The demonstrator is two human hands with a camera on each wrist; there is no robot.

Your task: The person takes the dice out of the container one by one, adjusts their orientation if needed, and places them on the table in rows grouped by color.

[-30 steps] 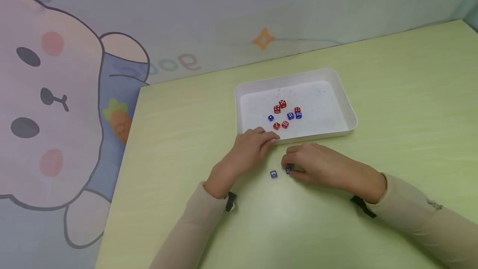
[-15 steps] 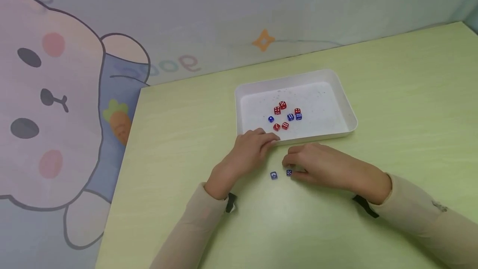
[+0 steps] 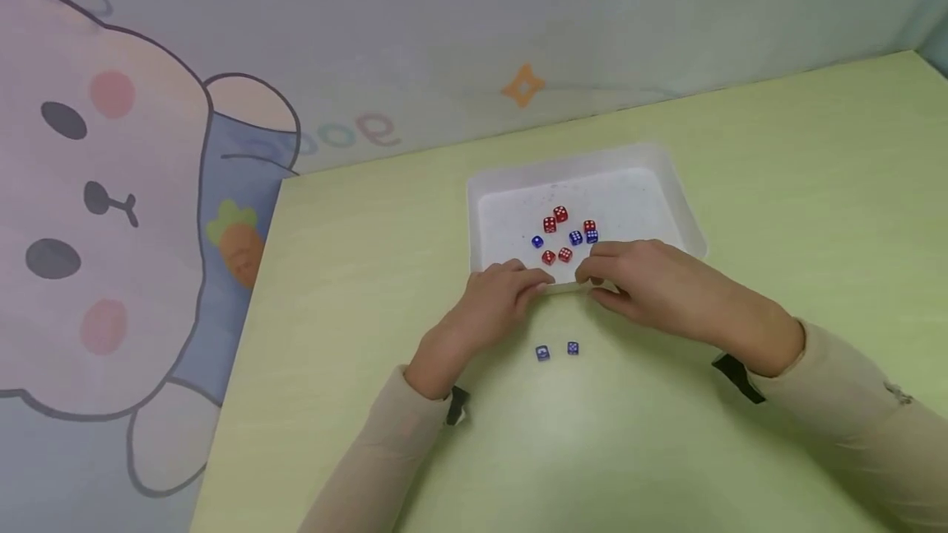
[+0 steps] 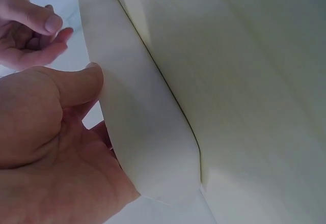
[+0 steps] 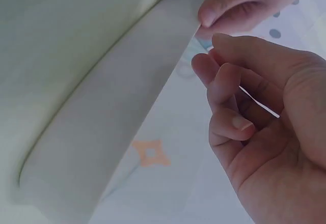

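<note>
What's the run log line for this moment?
left hand: grips tray rim | right hand: above near rim, holding nothing | two blue dice: on table

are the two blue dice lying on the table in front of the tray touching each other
Apart. The head view shows the left blue die and the right blue die side by side on the table with a strip of green tabletop plainly visible between them.

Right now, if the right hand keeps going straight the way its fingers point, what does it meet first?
Probably the left hand's fingertips at the tray's near rim; the right hand points left along that rim, though depth is unclear.
</note>
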